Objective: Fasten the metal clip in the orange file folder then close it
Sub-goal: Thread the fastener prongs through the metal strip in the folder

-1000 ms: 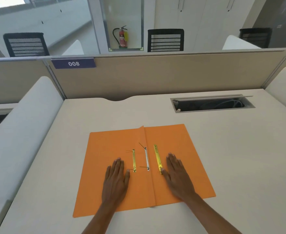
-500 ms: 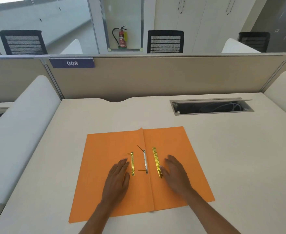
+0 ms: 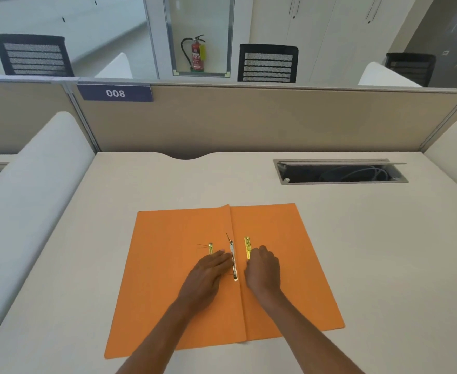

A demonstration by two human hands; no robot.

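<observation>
the orange file folder (image 3: 184, 279) lies open on the desk (image 3: 357, 238) — thin card, floppy. left hand (image 3: 208, 273) flat beside the stiff metal clip (image 3: 233, 263); right hand (image 3: 262, 268) curled — grip unclear. pinch its ends.

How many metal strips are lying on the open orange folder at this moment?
3. A short gold metal strip on the left leaf, partly under the left hand; a silver metal strip along the centre fold; a gold metal strip on the right leaf, by the right hand. Hands may hide more.
</observation>
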